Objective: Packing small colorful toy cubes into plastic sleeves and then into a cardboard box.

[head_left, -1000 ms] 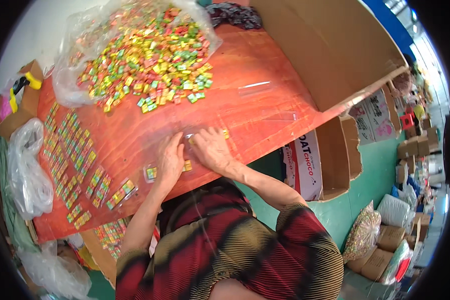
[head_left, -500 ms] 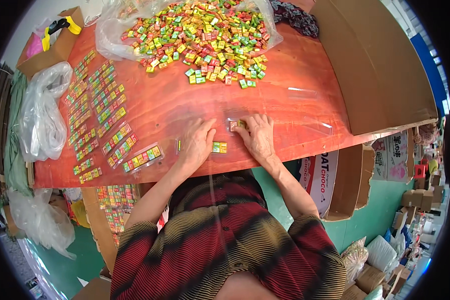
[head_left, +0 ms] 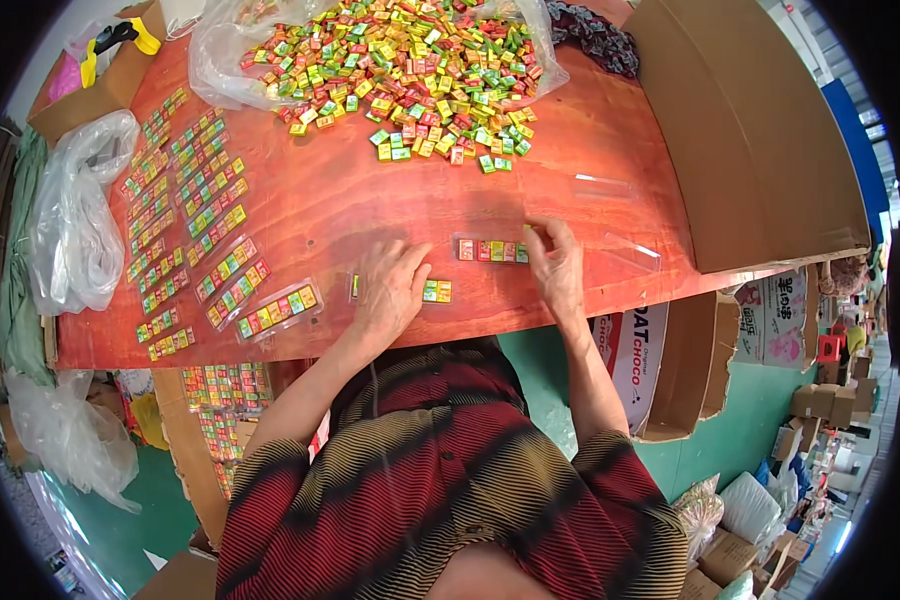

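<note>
My left hand (head_left: 388, 290) lies over a row of small coloured boxes in a clear plastic tray, its fingers stretched out and hiding the row's middle. Some green and yellow boxes (head_left: 437, 291) show beside its thumb. Slightly farther off and to the right, a second clear tray (head_left: 492, 262) holds a row of red, yellow and green boxes. At this row's right end is my right hand (head_left: 558, 262), fingers bent and closed towards the thumb. Whatever sits between those fingertips is too small or hidden to make out.
A big heap of loose little boxes (head_left: 420, 70) spills from a clear plastic bag (head_left: 220, 65) at the back. Filled trays (head_left: 278, 311) stand in rows on the left. Bare clear trays (head_left: 632, 252) lie to the right, before a large cardboard box (head_left: 760, 150).
My right hand has slid right from the middle of the second row to its end, uncovering several boxes. My left hand has stayed in place.
</note>
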Tool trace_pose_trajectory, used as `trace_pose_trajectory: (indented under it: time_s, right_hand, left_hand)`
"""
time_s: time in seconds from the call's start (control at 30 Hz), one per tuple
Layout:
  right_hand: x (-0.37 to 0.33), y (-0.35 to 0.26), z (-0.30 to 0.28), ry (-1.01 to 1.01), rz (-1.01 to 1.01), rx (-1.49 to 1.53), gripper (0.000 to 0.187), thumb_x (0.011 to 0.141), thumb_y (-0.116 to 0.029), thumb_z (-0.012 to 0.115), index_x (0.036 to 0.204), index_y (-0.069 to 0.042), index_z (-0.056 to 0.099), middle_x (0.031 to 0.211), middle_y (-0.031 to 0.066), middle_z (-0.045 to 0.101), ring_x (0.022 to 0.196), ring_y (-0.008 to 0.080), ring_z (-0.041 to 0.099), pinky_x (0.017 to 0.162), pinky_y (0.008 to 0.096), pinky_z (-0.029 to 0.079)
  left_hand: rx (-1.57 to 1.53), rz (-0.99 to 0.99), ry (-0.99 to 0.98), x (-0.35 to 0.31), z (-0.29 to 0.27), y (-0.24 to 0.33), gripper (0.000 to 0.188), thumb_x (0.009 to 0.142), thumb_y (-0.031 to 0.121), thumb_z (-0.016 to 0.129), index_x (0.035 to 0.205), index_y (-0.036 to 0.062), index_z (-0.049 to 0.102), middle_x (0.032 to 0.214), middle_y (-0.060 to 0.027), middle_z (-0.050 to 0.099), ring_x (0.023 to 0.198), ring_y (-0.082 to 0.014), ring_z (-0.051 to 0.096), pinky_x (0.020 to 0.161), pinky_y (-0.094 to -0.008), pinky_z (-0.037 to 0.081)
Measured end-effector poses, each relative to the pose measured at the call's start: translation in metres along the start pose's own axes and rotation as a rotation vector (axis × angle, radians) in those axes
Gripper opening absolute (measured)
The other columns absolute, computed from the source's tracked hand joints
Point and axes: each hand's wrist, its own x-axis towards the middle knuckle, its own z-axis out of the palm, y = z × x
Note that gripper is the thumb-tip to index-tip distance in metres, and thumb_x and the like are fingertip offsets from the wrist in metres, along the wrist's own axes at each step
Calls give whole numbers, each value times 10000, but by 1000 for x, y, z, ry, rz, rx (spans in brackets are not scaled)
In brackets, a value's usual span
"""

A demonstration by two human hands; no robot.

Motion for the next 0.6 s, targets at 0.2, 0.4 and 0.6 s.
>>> trace_pose_trajectory:
  time_s: [0.2, 0.4, 0.6]
  right_hand:
    - [-2, -11, 16, -95, 65, 96, 159, 772, -59, 581, 920, 0, 569, 787, 102, 584, 705, 165, 550, 637, 269, 446]
    - [-6, -22, 26, -202, -91, -99, 150, 759, -79, 583, 891, -8, 575, 796, 129, 586, 751, 230, 551, 669, 315, 438]
    - [-3, -21, 26, -250, -13, -106, 135, 750, -80, 559, 867, -14, 570, 829, 166, 575, 819, 332, 529, 722, 383, 419]
  left_hand:
    - [-61, 48, 2, 1, 5, -1, 245, 732, 94, 576, 973, 52, 572, 858, -96, 524, 812, -278, 469, 719, -395, 378]
    - [-28, 24, 3, -1, 3, -1, 241, 743, 106, 569, 980, 60, 578, 907, -92, 548, 856, -284, 477, 749, -386, 383]
    - [-54, 20, -17, -2, 4, -2, 242, 743, 108, 568, 979, 58, 578, 920, -89, 548, 867, -282, 473, 761, -389, 381]
